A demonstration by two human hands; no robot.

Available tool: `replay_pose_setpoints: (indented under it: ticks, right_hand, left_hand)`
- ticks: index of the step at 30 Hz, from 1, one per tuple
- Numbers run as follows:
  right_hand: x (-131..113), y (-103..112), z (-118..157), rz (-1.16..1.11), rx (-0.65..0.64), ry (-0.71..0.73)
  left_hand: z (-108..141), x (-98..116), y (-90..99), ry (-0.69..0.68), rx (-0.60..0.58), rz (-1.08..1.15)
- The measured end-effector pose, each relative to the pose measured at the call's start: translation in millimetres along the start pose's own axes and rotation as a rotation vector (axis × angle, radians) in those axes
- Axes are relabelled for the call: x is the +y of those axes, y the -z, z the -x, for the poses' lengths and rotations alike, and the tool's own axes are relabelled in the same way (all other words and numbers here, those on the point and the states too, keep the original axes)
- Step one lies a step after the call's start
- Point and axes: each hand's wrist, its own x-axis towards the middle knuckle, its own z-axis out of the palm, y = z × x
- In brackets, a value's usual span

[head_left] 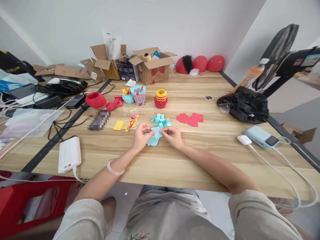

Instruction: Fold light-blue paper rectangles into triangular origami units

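My left hand (142,137) and my right hand (174,137) meet over the table, fingers pinched on a small light-blue paper piece (157,133) between them. A stack of light-blue paper sheets (152,142) lies just below it, partly covered by my left fingers. Behind my fingertips sits a loose pile of folded light-blue paper pieces (160,118). Left of my hands are a yellow paper stack (119,125) and small yellow and red folded pieces (130,125). To the right lie red paper sheets (196,119).
Farther back stand a red-and-yellow paper vase (161,99), a blue-and-red paper vase (139,95) and a red paper bowl (96,100). Cardboard boxes (156,70) line the wall. White power bank (70,155) at left; blue power bank (260,136), black bag (247,105) and fan (277,50) at right.
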Motion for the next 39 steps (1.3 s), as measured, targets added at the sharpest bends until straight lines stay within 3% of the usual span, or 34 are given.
replay_pose_setpoints:
  ticks: [5,10,18,22,32,39]
  right_hand:
    - [-9.4,-0.9,3.2,-0.268,-0.087,-0.214]
    - [-18.0,3.4,3.2,-0.399,-0.185,-0.305]
    - [-19.4,0.8,3.3,-0.595,-0.259,-0.565]
    - [-19.9,1.6,1.4,-0.662,-0.263,-0.656]
    - [-16.0,3.2,-1.3,-0.689,-0.237,-0.675]
    - [-14.3,3.9,0.6,-0.654,-0.262,-0.636]
  left_hand:
    - [4.4,1.9,4.9,-0.215,-0.019,-0.228]
    - [4.5,6.5,10.3,-0.372,-0.084,-0.398]
    - [9.0,9.1,8.3,-0.350,-0.229,-0.363]
    - [11.7,7.3,7.0,-0.192,-0.212,-0.218]
    - [11.7,8.4,2.1,0.126,-0.151,0.055]
    - [12.7,8.7,1.2,0.065,-0.145,-0.035]
